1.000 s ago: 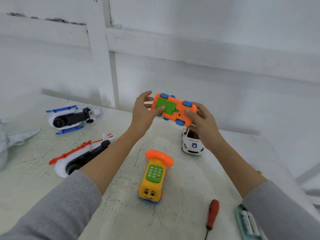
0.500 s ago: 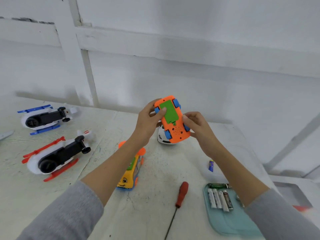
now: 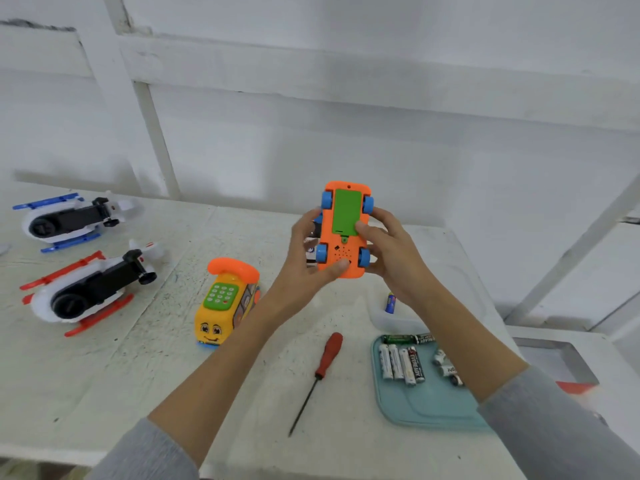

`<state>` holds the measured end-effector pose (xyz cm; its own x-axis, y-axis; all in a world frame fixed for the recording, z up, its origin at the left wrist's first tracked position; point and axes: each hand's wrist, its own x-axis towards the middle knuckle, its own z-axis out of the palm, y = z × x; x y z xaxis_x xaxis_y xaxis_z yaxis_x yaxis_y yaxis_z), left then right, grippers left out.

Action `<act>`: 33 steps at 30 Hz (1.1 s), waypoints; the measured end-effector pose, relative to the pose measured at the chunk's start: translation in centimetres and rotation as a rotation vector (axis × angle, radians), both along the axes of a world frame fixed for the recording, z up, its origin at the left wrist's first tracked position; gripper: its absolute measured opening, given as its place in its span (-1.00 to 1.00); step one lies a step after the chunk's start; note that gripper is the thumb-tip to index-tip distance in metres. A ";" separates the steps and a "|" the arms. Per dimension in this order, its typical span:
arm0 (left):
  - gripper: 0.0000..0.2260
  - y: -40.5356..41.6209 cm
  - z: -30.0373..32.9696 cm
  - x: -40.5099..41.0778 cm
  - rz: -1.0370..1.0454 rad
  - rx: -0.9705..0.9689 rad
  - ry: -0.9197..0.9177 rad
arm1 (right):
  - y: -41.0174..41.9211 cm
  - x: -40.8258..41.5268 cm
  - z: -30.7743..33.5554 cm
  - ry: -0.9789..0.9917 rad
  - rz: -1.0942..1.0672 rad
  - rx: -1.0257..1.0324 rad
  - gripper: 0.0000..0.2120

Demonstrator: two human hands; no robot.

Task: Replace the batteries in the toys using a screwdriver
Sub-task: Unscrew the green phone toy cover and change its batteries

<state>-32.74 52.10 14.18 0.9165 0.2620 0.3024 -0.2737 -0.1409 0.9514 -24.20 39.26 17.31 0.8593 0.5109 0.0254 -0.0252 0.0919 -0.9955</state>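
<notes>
A white paneled wall rises behind a scuffed white table [image 3: 145, 368]. Above the table's far middle, both hands hold an orange toy [image 3: 345, 233] upright with its underside toward the camera, showing a green battery cover [image 3: 345, 212] and four blue wheels. The left hand [image 3: 306, 261] wraps the toy's left edge, its thumb pressed on the lower end below the speaker holes. The right hand [image 3: 391, 251] curls round the right edge, its thumb lying on the cover's lower right corner. A police car is mostly hidden behind the left hand and the toy.

On the table near the left forearm stands a yellow phone toy [image 3: 225, 306] with an orange handset. A red-handled screwdriver [image 3: 317, 379] lies between the forearms, untouched, tip toward the near edge. To its right a teal tray [image 3: 429, 407] holds several batteries [image 3: 401, 363], partly covered by the right forearm. A small blue cell [image 3: 390, 303] stands just beyond the tray. At far left lie two helicopters on their sides, one with blue skids [image 3: 69, 221], one with red [image 3: 90, 289].
</notes>
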 end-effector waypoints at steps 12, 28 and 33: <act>-0.26 -2.2 -1.6 -3.1 -0.025 0.107 0.049 | -1.8 -2.1 -2.1 0.002 0.148 -0.086 -0.68; -0.27 -0.2 -3.1 -4.4 -0.011 0.080 0.072 | -0.4 -4.0 -2.8 0.036 0.151 -0.132 -0.65; -0.31 0.1 -4.0 -4.2 0.050 0.082 0.080 | -1.1 -3.8 -3.3 -0.027 0.207 -0.239 -0.69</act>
<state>-36.95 52.20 10.16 0.9248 0.2858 0.2511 -0.1881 -0.2304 0.9548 -27.98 38.12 13.97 0.7372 0.6689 -0.0949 0.0082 -0.1493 -0.9888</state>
